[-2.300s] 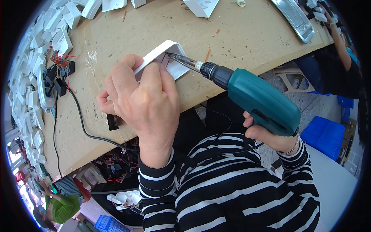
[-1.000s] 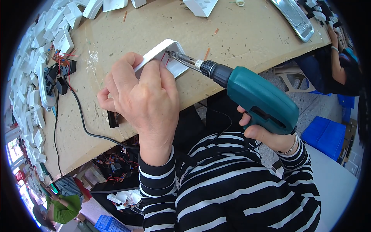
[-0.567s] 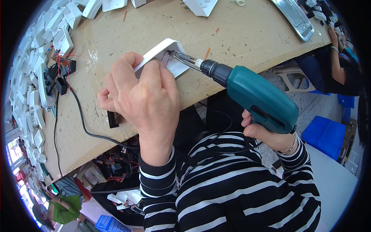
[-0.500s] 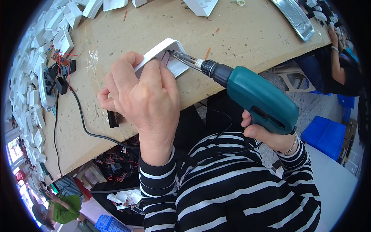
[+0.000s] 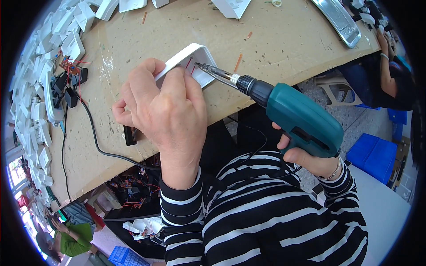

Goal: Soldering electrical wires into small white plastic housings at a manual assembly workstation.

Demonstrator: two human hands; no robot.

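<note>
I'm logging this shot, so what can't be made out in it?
Head view: much of the inside of the white case, behind the left hand.
Head view: part of the right hand, behind the green tool.
Head view: upper end of the silver piece, cut off by the top edge.

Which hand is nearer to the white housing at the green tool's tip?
Left. The left hand holds the white housing by its wall; the right hand is farther off, toward the lower right of the picture, gripping the green tool.
</note>
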